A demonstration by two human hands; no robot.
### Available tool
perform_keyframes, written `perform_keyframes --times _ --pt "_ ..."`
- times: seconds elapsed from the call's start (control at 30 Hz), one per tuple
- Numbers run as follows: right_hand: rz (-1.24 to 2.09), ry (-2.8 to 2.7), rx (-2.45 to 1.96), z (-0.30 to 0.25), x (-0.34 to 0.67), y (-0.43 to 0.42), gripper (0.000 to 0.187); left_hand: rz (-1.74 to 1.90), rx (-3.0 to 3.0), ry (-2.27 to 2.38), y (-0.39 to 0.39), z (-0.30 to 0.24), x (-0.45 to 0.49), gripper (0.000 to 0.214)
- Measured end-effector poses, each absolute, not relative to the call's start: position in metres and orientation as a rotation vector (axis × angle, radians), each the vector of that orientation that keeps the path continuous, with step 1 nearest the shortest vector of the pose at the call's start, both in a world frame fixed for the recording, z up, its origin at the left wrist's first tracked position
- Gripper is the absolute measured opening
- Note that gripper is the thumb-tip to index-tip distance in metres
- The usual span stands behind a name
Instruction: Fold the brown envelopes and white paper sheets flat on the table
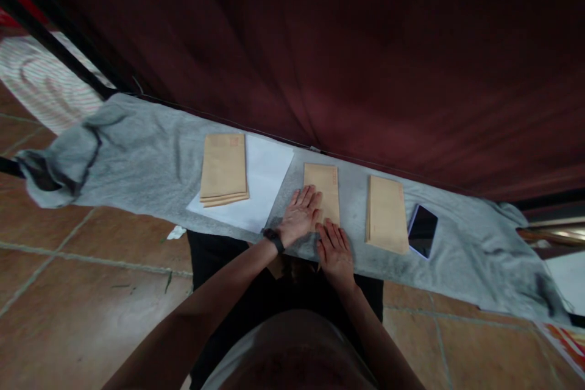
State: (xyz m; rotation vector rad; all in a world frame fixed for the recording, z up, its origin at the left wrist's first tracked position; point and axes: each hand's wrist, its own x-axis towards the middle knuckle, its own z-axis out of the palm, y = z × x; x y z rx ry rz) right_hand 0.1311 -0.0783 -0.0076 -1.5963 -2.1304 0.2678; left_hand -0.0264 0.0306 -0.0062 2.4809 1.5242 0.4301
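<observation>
A single brown envelope (325, 189) lies in the middle of a narrow surface draped in grey cloth (150, 158). My left hand (299, 214), with a black band on the wrist, lies flat and open on the envelope's left side. My right hand (335, 250) rests flat with fingers stretched out at the envelope's near end. Left of them a stack of brown envelopes (223, 169) sits on white paper sheets (265, 186). To the right lies another stack of brown envelopes (386, 213).
A dark phone (422, 231) lies face up at the right of the envelopes. A dark red curtain (347, 55) hangs behind the surface. Tiled floor (82, 280) spreads below, with a striped cloth (41, 82) at far left.
</observation>
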Motion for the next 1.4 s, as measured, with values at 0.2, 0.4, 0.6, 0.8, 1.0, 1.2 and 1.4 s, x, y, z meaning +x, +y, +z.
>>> perform_keyframes --times 0.2,0.4,0.6,0.8,1.0,1.2,1.4 --pt "0.276 -2.108 -1.606 -0.008 0.129 -0.078 0.047 0.369 2.490 1.493 0.072 -0.004 -0.015 0.057" --pt "0.275 -2.092 -1.603 -0.012 0.128 -0.078 0.049 0.367 2.597 1.402 0.105 0.000 -0.001 0.061" --pt "0.262 -2.096 -1.620 -0.012 0.126 -0.078 0.052 0.384 2.731 1.120 0.128 0.004 -0.002 0.059" --pt "0.231 -2.111 -1.623 -0.011 0.126 -0.078 0.052 0.367 2.743 1.006 0.135 0.009 -0.006 0.052" --pt "0.171 -2.146 -1.626 -0.012 0.126 -0.078 0.053 0.355 2.744 0.912 0.129 0.005 -0.008 0.052" --pt "0.062 -2.184 -1.618 -0.013 0.126 -0.078 0.048 0.296 2.814 0.824 0.114 0.002 -0.010 0.053" --pt "-0.008 -2.207 -1.624 -0.013 0.126 -0.079 0.046 0.300 2.851 0.763 0.094 -0.005 -0.012 0.054"
